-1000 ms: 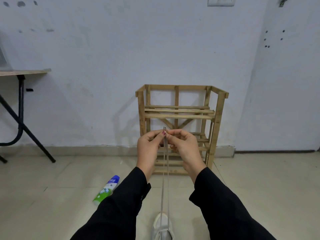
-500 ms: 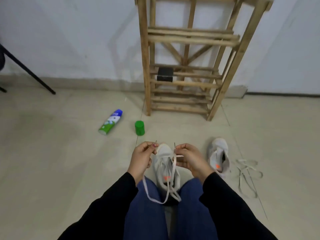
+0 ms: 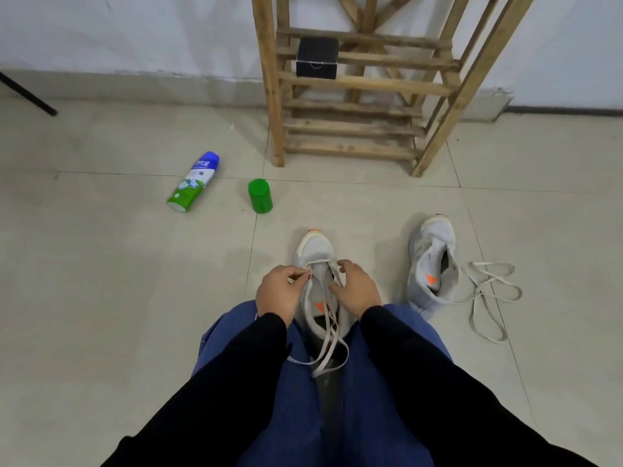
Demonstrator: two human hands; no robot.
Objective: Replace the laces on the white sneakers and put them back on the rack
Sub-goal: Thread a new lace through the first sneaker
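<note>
A white sneaker (image 3: 315, 249) with an orange mark stands on the floor between my knees, toe pointing at the wooden rack (image 3: 354, 129). A pale lace (image 3: 327, 335) runs across its front eyelets, and both ends trail loose over my blue trousers. My left hand (image 3: 279, 293) pinches the lace at the sneaker's left side. My right hand (image 3: 355, 284) has its fingers curled on the lace at the right side. The second white sneaker (image 3: 433, 261) stands to the right without a lace. Another loose lace (image 3: 488, 294) lies tangled on the tiles beside it.
A green and blue spray can (image 3: 193, 182) lies on the floor at the left, its green cap (image 3: 260, 196) standing beside it. A small black box (image 3: 317, 57) sits on a rack shelf. A black table leg (image 3: 28, 96) reaches in at far left.
My view has tipped down from the wall and rack to the floor. My hands came down from chest height, where they held the lace ends up, to the sneaker.
</note>
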